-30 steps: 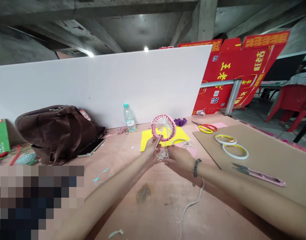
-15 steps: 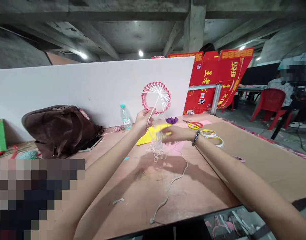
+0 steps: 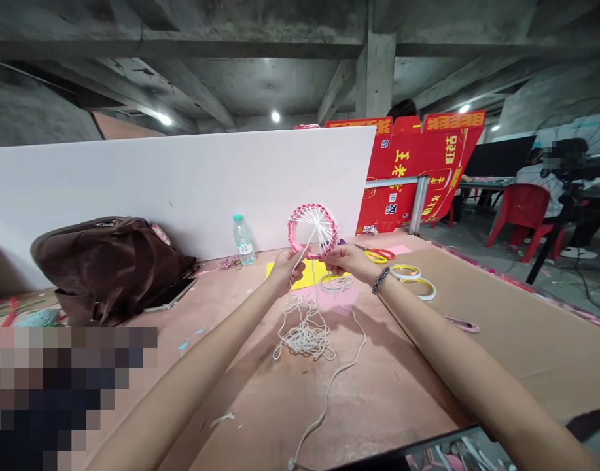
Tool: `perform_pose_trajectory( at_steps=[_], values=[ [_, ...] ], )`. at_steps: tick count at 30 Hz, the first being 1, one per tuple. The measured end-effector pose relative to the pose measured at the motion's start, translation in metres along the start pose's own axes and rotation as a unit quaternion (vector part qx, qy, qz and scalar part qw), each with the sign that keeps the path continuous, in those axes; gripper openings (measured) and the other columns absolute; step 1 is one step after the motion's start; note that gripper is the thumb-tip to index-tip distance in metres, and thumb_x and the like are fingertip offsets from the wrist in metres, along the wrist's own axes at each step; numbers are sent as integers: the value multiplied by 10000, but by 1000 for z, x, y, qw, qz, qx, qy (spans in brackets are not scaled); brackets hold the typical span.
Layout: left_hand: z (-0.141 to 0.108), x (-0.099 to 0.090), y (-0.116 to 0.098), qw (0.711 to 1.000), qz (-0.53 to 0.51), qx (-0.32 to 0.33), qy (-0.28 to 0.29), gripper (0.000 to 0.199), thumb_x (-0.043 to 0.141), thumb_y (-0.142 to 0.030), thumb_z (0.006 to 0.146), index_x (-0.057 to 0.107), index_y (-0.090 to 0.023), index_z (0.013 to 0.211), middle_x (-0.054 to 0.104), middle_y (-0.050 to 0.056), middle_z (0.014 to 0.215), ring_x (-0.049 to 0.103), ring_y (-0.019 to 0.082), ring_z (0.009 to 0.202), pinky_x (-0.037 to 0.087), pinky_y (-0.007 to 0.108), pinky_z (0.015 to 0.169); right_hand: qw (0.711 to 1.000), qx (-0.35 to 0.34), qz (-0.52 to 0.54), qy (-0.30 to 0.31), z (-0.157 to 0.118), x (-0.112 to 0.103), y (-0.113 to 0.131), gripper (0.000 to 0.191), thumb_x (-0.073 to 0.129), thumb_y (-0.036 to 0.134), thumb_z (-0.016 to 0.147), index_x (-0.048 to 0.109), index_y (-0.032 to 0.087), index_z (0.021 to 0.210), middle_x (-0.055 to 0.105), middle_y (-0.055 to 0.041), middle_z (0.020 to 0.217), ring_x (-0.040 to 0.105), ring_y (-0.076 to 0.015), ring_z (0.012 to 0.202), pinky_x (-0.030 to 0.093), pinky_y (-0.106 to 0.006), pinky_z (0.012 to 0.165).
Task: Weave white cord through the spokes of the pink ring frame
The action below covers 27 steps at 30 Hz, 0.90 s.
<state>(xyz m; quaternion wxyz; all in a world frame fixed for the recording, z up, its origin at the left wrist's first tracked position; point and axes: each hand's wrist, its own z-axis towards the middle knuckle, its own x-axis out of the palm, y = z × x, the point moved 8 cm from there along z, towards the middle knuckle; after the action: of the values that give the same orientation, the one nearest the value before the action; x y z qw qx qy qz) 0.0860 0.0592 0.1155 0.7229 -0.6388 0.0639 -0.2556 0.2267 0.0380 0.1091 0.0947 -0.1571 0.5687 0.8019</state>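
A ring wrapped in pink yarn (image 3: 292, 230), with white cord strung across its inside, is held upright above the table. My left hand (image 3: 284, 271) pinches its lower left edge, with a strand of cord running over the fingers. At the lower right edge, my right hand (image 3: 349, 259) grips the ring with fingers closed. White cord hangs down from the ring to a loose, tangled heap (image 3: 307, 340) on the table. One long strand trails from there toward the front edge. Under the hands lie yellow paper (image 3: 275, 270) and pink paper (image 3: 346, 303).
A brown bag (image 3: 108, 268) stands left, near a water bottle (image 3: 244, 245). Scissors (image 3: 378, 256) and tape rolls (image 3: 426, 289) lie right, by a cardboard sheet (image 3: 506, 327). A white panel (image 3: 182, 183) and red cartons (image 3: 402, 170) rise behind.
My right hand has come up from the cord to the ring's lower right edge. The ring sits lower in view, and the cord bundle now lies heaped on the table.
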Motion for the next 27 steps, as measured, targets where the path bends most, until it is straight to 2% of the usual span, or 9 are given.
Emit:
perform_pose_trajectory(
  at_steps=[4,6,8,10,14,18,23,25,27],
  values=[
    [2,-7,2,999,-26,-4,21,437,788,-437,590,589,-157,861,280,-123,473,206,-16,317,116,107,306,996,53,-30,-72,3,-36,-35,237,550,335,917,601,126,1017,622,-45,925,606,-127,746,522,-281,658],
    [4,-10,1,999,-39,-2,24,440,784,-444,596,593,-167,880,256,-127,466,192,-15,316,125,105,305,993,61,-36,-91,1,-43,-42,249,545,303,924,572,141,1111,592,-74,1068,603,-154,865,528,-319,734],
    [6,-11,2,999,-47,-2,20,437,789,-429,594,593,-170,885,252,-128,464,198,-14,312,125,104,303,995,52,-31,-80,-1,-36,-38,305,582,262,895,551,157,1180,586,-98,1134,612,-142,821,527,-291,704],
    [7,-11,6,999,-50,-5,12,432,798,-408,587,588,-160,872,276,-125,472,219,-17,313,122,102,300,999,36,-16,-36,-2,-17,-27,364,628,239,845,560,170,1197,627,-98,1098,609,-107,668,513,-244,599],
    [7,-11,20,998,-54,-18,4,423,803,-385,582,584,-150,857,317,-119,492,233,-21,317,128,99,297,999,13,14,50,0,17,-9,268,633,349,821,664,143,990,684,-54,813,578,-82,531,467,-196,493],
    [5,-15,32,997,-69,-22,8,431,797,-416,581,579,-167,858,316,-117,505,221,-17,321,124,99,293,999,36,-3,18,4,4,-26,249,576,359,887,642,124,937,646,-25,783,569,-73,571,476,-193,527],
    [7,-22,41,997,-77,-29,8,457,812,-423,556,590,-162,858,373,-104,540,221,-26,331,131,93,292,992,89,-56,-73,-5,-34,-61,246,544,315,924,583,129,1079,609,-65,1016,609,-143,816,530,-303,700],
    [10,-24,46,997,-73,-34,4,454,813,-417,558,595,-156,859,380,-102,541,230,-27,330,137,92,289,993,79,-57,-71,-8,-32,-60,270,593,288,887,580,145,1116,624,-80,1041,619,-137,776,525,-280,680],
    [13,-25,52,997,-70,-36,-1,445,816,-399,563,598,-149,860,390,-99,545,247,-28,331,141,90,287,997,58,-45,-30,-9,-15,-53,345,662,262,815,585,166,1138,653,-77,1017,623,-123,664,514,-247,603]
  ],
)
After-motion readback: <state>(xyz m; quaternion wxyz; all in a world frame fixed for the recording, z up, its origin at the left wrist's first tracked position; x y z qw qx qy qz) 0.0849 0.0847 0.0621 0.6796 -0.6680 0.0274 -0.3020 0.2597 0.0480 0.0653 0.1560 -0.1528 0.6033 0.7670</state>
